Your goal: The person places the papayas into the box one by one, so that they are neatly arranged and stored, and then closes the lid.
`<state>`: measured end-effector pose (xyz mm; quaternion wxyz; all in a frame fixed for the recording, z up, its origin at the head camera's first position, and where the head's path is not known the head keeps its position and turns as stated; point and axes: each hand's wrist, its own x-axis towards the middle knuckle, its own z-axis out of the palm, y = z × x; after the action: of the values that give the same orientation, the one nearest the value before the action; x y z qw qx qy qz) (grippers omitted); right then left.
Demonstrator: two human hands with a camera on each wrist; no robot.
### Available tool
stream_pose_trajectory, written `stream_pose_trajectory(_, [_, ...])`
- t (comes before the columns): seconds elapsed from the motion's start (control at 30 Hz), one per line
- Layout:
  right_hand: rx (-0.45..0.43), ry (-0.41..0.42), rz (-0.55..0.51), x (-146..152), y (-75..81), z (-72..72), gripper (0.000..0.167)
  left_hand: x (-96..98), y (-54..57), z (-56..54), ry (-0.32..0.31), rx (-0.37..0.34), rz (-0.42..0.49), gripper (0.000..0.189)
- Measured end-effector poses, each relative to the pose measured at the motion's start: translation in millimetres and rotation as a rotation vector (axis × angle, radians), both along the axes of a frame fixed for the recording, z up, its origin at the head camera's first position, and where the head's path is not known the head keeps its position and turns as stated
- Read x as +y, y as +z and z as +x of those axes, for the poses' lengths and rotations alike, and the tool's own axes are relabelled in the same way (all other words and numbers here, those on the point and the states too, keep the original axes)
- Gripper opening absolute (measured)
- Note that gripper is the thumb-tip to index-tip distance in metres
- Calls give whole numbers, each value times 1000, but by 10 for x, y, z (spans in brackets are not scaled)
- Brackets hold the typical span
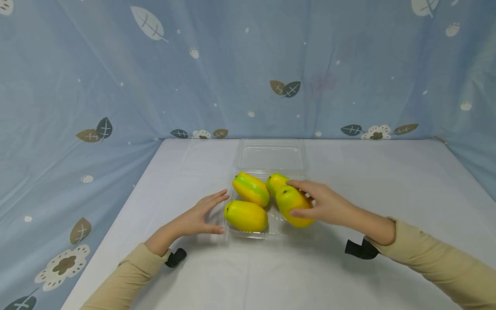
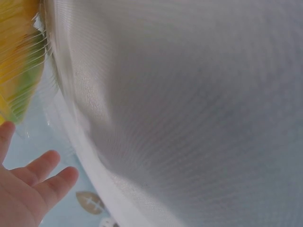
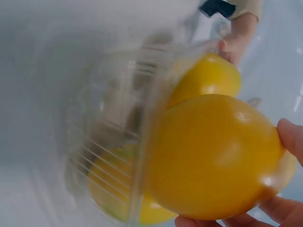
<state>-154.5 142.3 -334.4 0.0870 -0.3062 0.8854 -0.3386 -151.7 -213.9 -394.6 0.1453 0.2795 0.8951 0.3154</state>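
Note:
A clear plastic clamshell box [image 1: 277, 224] lies with its lid [image 1: 271, 158] folded back behind it. At its left side are two yellow-green papayas, a rear papaya [image 1: 251, 189] and a front papaya [image 1: 246, 216]. Another papaya [image 1: 274, 181] sits at the back right, partly covered. My right hand [image 1: 329, 204] holds a papaya [image 1: 292, 207] between thumb and fingers over the box's front right part; the right wrist view shows this papaya [image 3: 218, 156] above the box wall. Beside the box's left edge, my left hand [image 1: 195, 218] has its fingers spread and holds nothing.
A white cloth covers the table [image 1: 217, 271]. Behind and beside it hangs a blue curtain [image 1: 240, 56] printed with leaves and flowers. A black wrist camera mount sits under each forearm, the right mount [image 1: 362, 249] larger in view.

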Motion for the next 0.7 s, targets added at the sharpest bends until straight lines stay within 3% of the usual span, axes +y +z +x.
stream_pose_trajectory(0.27, [70, 7, 77, -80, -122, 60, 64, 0, 1, 2, -6, -5, 6, 86])
stream_pose_trajectory(0.7, [93, 9, 181, -177, -206, 114, 63, 0, 3, 4, -10, 1, 1, 86])
